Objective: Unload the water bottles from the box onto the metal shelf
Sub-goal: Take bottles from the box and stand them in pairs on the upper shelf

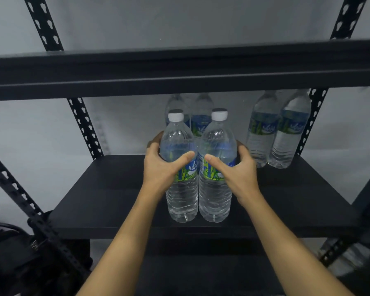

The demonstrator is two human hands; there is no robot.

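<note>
The person is holding two full water bottles side by side, one in each hand. The left hand [160, 167] is wrapping round the label band of the left bottle [181, 199], with the thumb lying across the front and the fingers curling round the far side. The right hand [240, 170] is gripping the right bottle [215, 199] in mirror fashion.

Below the grips, both bases are sitting at the front edge of the metal shelf [107, 189]; whether they are bearing on it or hanging just above cannot be told. Beyond the grips a back pair [201, 118] is standing near the wall. Outward of the right hand, a corner pair [276, 135] is standing at the rear. The box is not showing.

Filled to the shoulder, each bottle is probably weighing enough to tax a one-handed hold. The thin ribbed walls are likely giving under a hard squeeze, and the bare plastic is likely slick. The label band, where the hands are closing, looks like the soundest hold. It is near the balance point, and the label is offering some friction. Up at the cap, the body would be swinging.
</note>
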